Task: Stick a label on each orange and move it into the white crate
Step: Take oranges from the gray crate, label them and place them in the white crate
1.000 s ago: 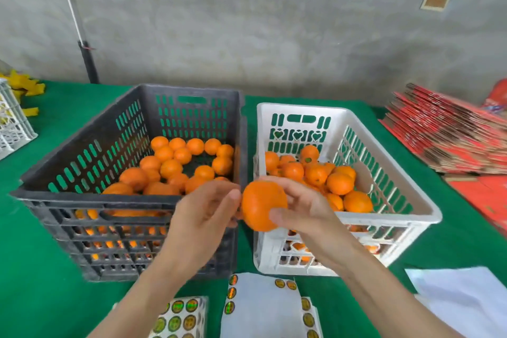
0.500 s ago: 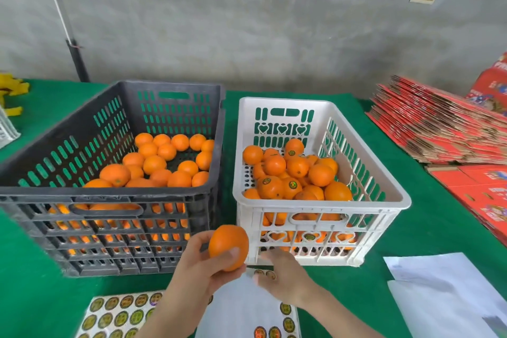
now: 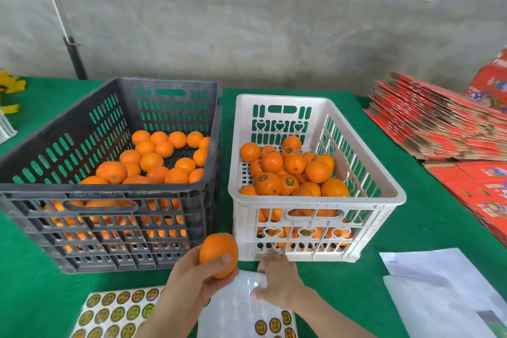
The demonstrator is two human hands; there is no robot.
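— Head view takes in both crates. How far along are you?

— Partway, I'd judge. The white crate point(image 3: 315, 199), just beyond my right fingers point(image 3: 271, 257), holds a heap of labelled oranges point(image 3: 289, 181), several showing a round sticker. The black crate point(image 3: 104, 196), beyond my left fingers point(image 3: 223, 261), has plenty of bare oranges point(image 3: 151, 162) waiting, with no labels that I can make out.

— And the one in hand?

— My left fingers are wrapped round an orange point(image 3: 218, 251), thumb over its near side. It is lifted clear of the tabletop point(image 3: 411, 228), in front of the gap between the crates. The side facing me has no label.

— The right?

— Those fingers are down on the nearly stripped label sheet point(image 3: 236, 310), just beside the held orange. It blurs there, so I cannot tell whether they have pinched a label. A full sheet point(image 3: 115, 310) lies to the outside of my left fingers.

— What's left?

— Label this orange, put it in the white crate, then the same for the black crate's load.
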